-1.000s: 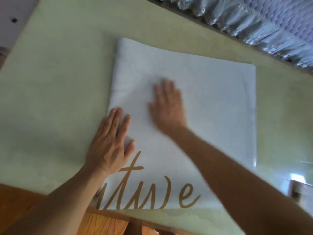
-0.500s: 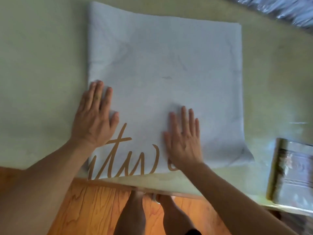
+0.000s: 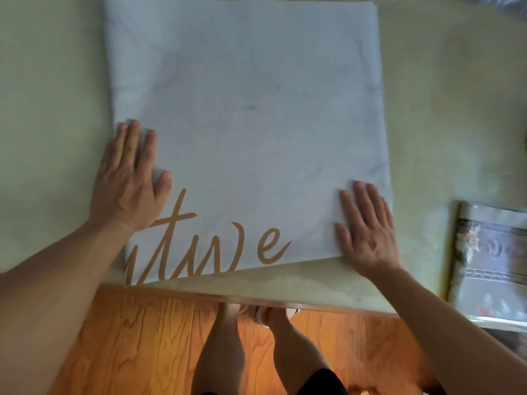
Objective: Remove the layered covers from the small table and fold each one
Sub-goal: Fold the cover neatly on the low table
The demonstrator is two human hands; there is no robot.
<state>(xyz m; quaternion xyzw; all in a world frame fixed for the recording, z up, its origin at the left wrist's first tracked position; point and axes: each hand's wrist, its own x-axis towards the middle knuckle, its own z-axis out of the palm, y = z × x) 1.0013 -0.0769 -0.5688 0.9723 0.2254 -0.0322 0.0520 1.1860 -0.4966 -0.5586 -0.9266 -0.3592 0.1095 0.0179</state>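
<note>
A folded white cover (image 3: pixel 251 115) with brown script lettering lies flat on the pale green table top (image 3: pixel 48 109). My left hand (image 3: pixel 129 181) presses flat on the cover's left edge, fingers straight. My right hand (image 3: pixel 368 229) lies flat on the cover's near right corner, fingers spread. The cover's near edge runs close to the table's front edge, and its near left corner is hidden under my left forearm.
A folded patterned cover (image 3: pixel 490 260) lies on the table at the right edge. Below the table's front edge (image 3: pixel 285 302) is a wooden floor (image 3: pixel 137 343) with my legs and feet. Bare table surface (image 3: pixel 456 95) lies to both sides of the white cover.
My right hand slid from the middle of the cover toward me and then right, to its near right corner. My left hand stayed on the left edge. The view tilted down.
</note>
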